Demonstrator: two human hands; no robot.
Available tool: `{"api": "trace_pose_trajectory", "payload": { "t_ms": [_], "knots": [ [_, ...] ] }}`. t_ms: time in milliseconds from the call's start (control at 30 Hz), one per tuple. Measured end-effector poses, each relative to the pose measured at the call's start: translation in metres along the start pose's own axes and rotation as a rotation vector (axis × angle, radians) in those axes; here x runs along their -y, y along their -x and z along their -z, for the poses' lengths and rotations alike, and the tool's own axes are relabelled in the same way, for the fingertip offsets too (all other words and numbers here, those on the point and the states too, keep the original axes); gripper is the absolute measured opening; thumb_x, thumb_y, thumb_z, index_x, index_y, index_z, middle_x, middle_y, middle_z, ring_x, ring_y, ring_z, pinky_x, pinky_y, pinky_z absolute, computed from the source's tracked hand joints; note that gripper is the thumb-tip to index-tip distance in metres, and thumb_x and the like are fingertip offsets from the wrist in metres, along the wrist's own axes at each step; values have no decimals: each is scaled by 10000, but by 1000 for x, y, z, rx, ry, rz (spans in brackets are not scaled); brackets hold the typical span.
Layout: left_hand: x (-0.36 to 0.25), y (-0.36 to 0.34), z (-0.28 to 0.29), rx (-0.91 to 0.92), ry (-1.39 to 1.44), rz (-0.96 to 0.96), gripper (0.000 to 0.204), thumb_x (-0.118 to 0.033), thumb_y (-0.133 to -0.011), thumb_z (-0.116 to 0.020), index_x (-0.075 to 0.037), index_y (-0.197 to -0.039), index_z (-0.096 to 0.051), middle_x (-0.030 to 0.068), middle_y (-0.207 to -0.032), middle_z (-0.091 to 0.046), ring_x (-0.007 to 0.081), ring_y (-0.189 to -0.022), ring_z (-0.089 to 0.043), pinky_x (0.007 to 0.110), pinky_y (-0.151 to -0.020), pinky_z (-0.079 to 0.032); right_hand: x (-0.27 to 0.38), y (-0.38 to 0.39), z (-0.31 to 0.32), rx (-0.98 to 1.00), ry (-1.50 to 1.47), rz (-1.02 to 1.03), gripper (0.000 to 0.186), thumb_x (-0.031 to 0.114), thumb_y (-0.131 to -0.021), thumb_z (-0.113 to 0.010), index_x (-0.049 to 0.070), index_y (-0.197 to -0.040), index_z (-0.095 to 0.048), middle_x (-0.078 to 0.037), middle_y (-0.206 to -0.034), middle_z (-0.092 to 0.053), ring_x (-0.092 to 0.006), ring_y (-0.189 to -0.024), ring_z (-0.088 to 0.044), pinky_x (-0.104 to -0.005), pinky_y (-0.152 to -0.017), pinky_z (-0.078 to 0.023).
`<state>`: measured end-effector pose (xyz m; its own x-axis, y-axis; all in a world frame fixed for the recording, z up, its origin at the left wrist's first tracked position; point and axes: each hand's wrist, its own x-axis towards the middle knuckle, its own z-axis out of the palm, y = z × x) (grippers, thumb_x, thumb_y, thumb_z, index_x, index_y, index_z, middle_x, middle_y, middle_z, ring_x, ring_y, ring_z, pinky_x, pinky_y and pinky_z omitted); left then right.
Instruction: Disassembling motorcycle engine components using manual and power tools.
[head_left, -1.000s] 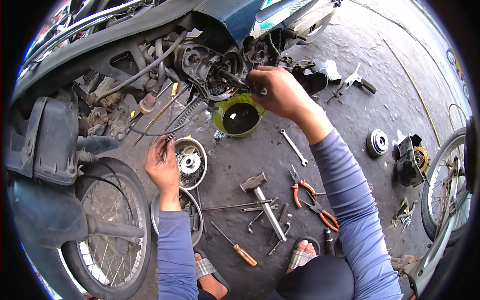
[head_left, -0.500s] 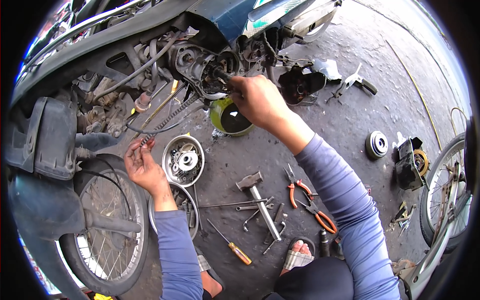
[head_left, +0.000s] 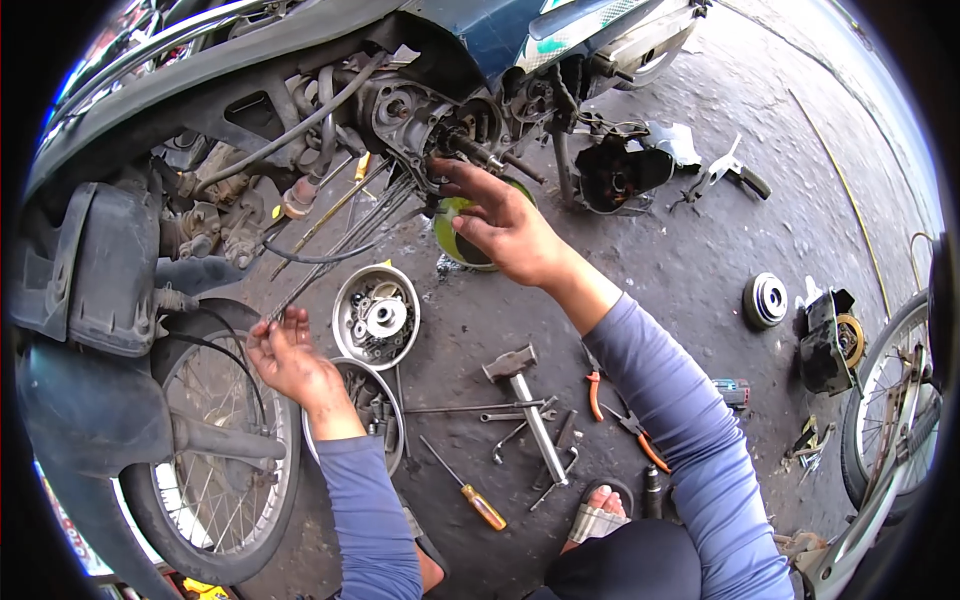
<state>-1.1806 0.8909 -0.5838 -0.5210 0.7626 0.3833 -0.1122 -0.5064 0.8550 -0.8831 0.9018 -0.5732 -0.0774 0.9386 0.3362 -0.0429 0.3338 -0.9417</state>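
A thin dark chain (head_left: pixel 340 248) runs taut from the opened motorcycle engine (head_left: pixel 400 110) down to the left. My left hand (head_left: pixel 292 362) pinches its lower end between thumb and fingers, just above the front wheel. My right hand (head_left: pixel 505 220) is beside the lower part of the engine opening, fingers stretched out and thumb apart. Its fingertips are close to the casing; whether they touch it is unclear. A metal shaft (head_left: pixel 478 151) sticks out of the engine above that hand. Partly behind the same hand, a yellow-green tub (head_left: pixel 450 240) sits below the engine.
Bowls of small metal parts (head_left: pixel 408 350) stand near my left forearm. On the ground lie a hammer (head_left: pixel 535 420), a screwdriver (head_left: pixel 482 507), orange-handled pliers (head_left: pixel 640 440) and wrenches. A black engine cover (head_left: pixel 625 175) and a round rotor (head_left: pixel 766 300) are to the right.
My right hand has come off the shaft and moved lower, its fingers now spread. My left hand has shifted slightly down, and the chain looks straighter. The view has shifted slightly.
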Motion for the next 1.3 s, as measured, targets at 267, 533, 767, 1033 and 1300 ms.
{"api": "trace_pose_trajectory", "payload": {
  "t_ms": [267, 533, 767, 1033, 1300],
  "knots": [
    [-1, -26, 72, -115, -137, 272, 184, 14, -916, -506, -77, -1074, -525, 81, -944, -577, 168, -803, -601, 313, -728, -528, -12, 1, -6, -80, -175, -165, 360, 24, -923, -556, -14, -1280, -521, -82, -1228, -599, -135, -1126, -547, -295, -976, -429],
    [-44, -52, 71, 321, -306, -38, 117, 12, -947, -525, -14, -1060, -537, 69, -1013, -574, 168, -853, -616, 290, -761, -516, -30, 48, -12, -221, -3, -161, 215, 75, -893, -619, -27, -1081, -604, -67, -973, -661, -107, -887, -612, -268, -785, -504],
    [-11, -52, 74, 352, -347, -74, 138, 19, -950, -504, -19, -1080, -532, 75, -1069, -568, 203, -960, -641, 303, -813, -521, -28, 107, 5, -244, 90, -327, 176, 81, -896, -617, -28, -1033, -616, -52, -930, -660, -106, -895, -611, -274, -801, -488],
    [32, -56, 92, 380, -449, 69, 154, 28, -942, -496, 8, -1062, -591, 81, -1069, -581, 170, -920, -653, 269, -758, -533, -19, 153, 43, -381, 36, -404, 119, 71, -898, -619, -8, -985, -635, -10, -895, -641, -77, -835, -558, -236, -754, -456],
    [65, -55, 102, 545, -1071, 129, 149, -59, -886, -581, 8, -966, -688, 72, -687, -677, 125, -639, -655, 278, -592, -492, 19, 122, 49, -227, 528, -381, 175, 106, -855, -639, -15, -982, -629, -104, -868, -680, -138, -767, -636, -287, -678, -511]
  ]
}}
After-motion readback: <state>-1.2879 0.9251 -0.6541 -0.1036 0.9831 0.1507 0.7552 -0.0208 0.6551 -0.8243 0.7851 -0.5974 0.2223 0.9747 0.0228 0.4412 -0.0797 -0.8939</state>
